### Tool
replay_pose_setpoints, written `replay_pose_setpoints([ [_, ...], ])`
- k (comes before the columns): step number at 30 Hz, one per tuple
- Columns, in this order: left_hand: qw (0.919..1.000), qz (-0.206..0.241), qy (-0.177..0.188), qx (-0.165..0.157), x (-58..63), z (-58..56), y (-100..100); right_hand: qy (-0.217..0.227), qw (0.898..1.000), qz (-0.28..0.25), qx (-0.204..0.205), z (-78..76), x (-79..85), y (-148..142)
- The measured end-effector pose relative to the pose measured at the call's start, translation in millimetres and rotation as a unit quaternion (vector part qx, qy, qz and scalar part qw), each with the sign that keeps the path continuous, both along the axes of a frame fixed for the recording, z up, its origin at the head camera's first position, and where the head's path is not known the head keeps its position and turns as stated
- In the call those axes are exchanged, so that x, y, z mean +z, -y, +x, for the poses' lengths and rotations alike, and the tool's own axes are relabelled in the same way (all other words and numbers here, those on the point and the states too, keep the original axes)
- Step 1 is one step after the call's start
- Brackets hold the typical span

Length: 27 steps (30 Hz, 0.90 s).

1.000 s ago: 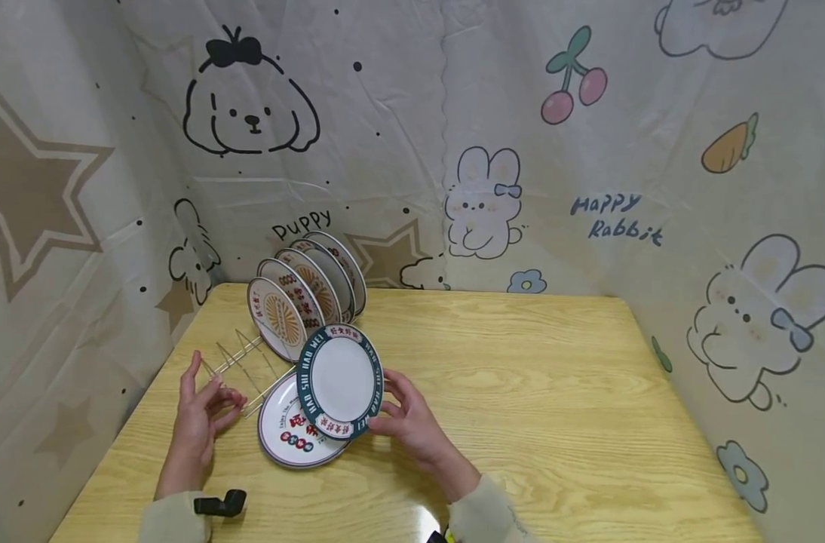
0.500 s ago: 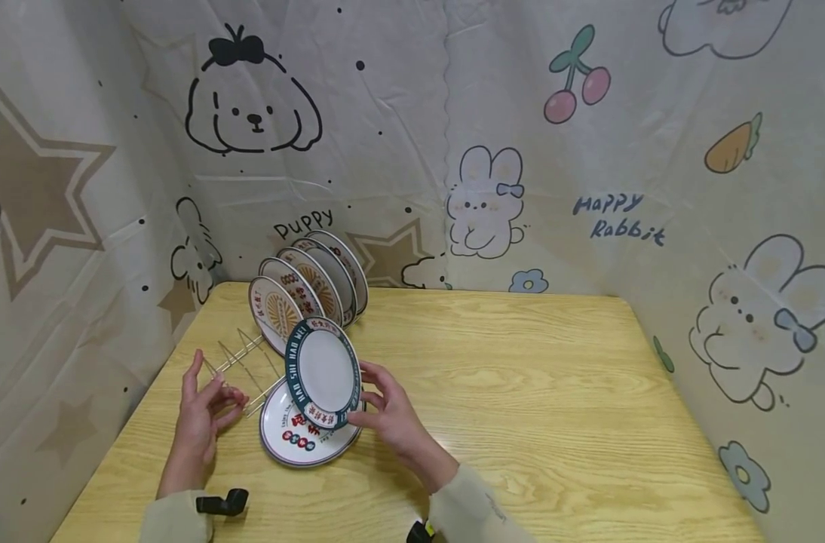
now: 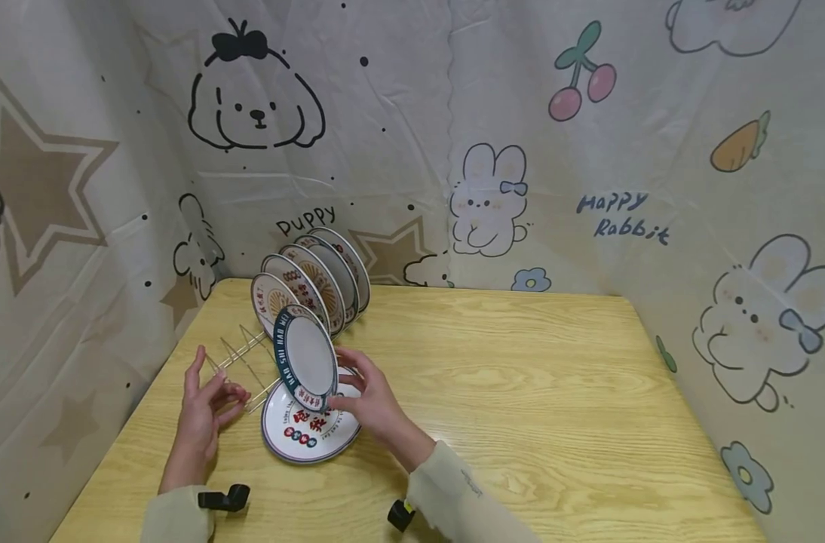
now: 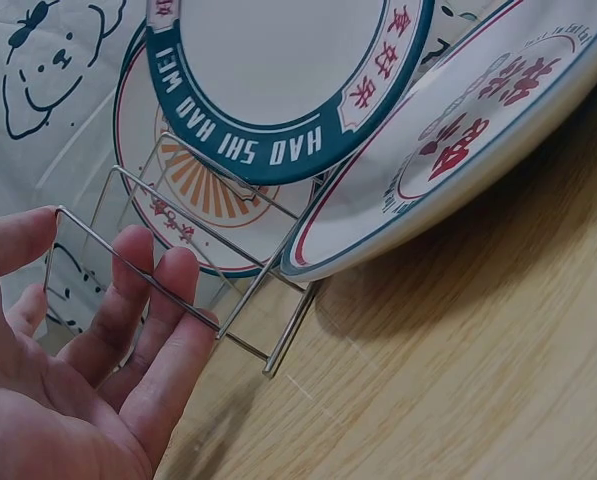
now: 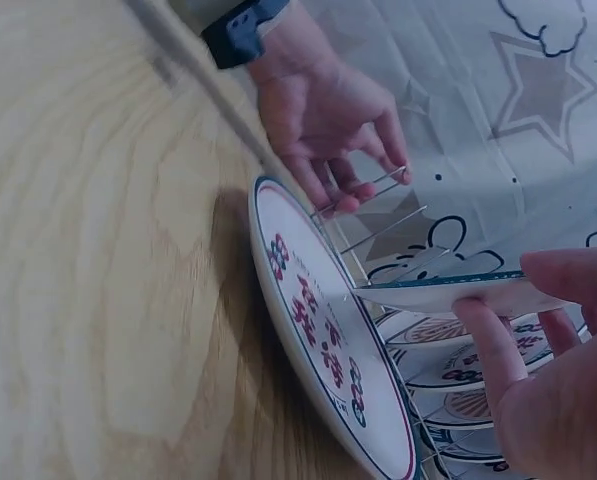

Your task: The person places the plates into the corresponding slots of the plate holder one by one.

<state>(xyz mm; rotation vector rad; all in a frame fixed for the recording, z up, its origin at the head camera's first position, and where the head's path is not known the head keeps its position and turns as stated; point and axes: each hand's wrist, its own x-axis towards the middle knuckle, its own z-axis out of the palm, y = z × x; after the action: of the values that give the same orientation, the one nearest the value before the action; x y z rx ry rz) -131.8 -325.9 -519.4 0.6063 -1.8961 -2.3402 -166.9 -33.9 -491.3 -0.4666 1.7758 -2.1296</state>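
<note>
My right hand pinches a plate with a dark green rim at its right edge, thumb in front and fingers behind. The plate stands steeply tilted over the wire plate rack, in front of the racked plates. My left hand holds the near end of the rack, fingertips at its thin wires and thumb at a top corner. Beside the rack, a larger white plate with red lettering leans low, its left edge against the wires in the left wrist view. Part of it is hidden behind the green-rimmed plate.
Several patterned plates stand in a row in the rack's far part. The wooden table reaches right and forward. Printed fabric hangs around its back and sides. Dark cameras sit on the wrists.
My right hand has moved left and slightly away with the green-rimmed plate, turning it more edge-on and closer to the racked plates. The left hand stays at the rack's end.
</note>
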Motion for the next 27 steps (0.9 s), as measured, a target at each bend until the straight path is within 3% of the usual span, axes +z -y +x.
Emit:
replay_pose_setpoints([
  [11,0.9998,0.0,-0.017,-0.011,1.2,1.6,0,-0.047,0.998,0.04,0.024,-15.2,3.1,17],
  [27,0.9998,-0.005,-0.014,-0.01,0.9,1.7,0,-0.053,0.996,0.073,0.026,-29.6,10.6,30],
])
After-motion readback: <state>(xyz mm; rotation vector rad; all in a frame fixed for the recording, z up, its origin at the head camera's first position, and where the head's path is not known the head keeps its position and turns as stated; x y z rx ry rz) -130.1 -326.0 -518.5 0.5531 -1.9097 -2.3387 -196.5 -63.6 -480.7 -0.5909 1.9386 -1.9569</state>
